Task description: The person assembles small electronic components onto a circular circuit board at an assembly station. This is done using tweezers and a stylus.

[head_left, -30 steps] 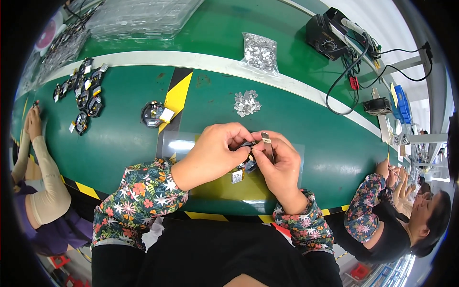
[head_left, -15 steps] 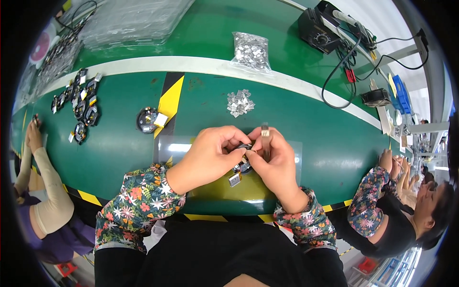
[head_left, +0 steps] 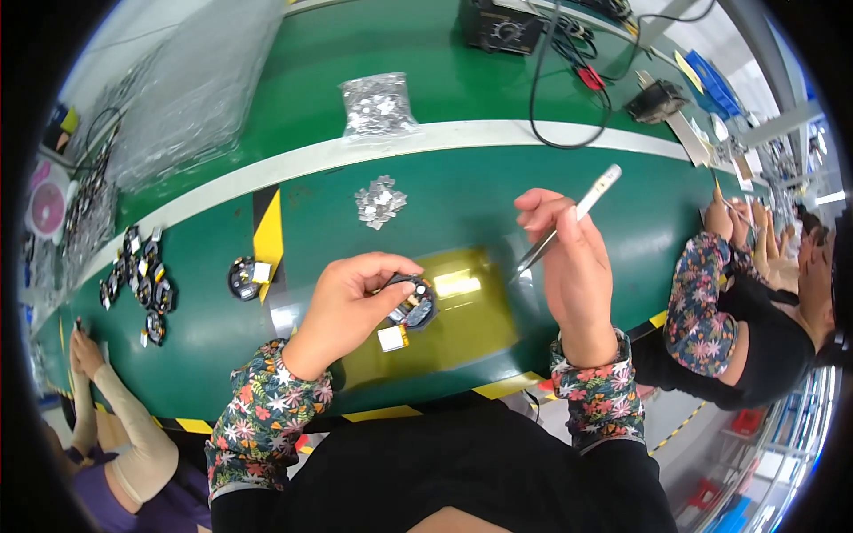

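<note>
My left hand grips a round black electronic module by its upper left rim, thumb across its top. A small white-silver battery hangs from the module's lower side, over a yellowish mat. To the right, raised off the bench, my right hand is closed on a pair of metal tweezers. Their tips point down and left, apart from the module. A little pile of silvery metal tabs lies farther away on the green bench.
Another round module rests by the yellow-black tape at left, with a cluster of several modules beyond. A bag of metal pieces and a black control box with cables stand farther back. Co-workers sit on both sides.
My right hand has moved away from the module to the right, and the tweezers now point down and left. The left hand still holds the module. The view has shifted.
</note>
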`<control>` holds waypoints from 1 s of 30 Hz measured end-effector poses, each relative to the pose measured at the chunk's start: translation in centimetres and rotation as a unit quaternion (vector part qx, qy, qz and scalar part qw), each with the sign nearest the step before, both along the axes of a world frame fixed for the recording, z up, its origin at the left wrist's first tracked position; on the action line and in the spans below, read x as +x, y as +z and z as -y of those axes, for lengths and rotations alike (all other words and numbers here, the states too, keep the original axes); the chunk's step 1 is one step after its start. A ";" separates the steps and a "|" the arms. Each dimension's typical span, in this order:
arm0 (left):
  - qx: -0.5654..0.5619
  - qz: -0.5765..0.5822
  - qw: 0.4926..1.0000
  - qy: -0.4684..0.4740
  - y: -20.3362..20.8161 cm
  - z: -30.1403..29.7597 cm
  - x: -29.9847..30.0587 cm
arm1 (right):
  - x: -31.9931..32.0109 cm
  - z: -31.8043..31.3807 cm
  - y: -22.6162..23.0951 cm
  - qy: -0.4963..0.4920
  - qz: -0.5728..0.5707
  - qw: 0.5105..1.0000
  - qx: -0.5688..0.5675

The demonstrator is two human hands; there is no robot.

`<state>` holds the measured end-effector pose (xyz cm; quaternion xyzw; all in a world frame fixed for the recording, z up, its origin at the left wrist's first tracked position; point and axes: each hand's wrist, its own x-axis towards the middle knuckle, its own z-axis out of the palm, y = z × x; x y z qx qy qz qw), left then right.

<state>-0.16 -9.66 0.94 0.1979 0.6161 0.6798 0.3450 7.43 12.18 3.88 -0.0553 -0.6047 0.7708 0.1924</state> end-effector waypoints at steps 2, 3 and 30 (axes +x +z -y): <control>-0.045 -0.003 0.999 -0.028 0.4 -0.1 0.0 | 1.6 -0.9 0.2 -0.023 0.053 0.992 0.108; -0.057 -0.015 0.998 -0.037 0.8 -0.2 0.1 | 2.5 -1.4 -0.4 0.005 0.084 0.995 0.051; -0.050 -0.253 0.957 -0.134 -1.5 -4.9 1.8 | 3.9 -1.9 -4.0 -0.046 0.189 0.981 -0.027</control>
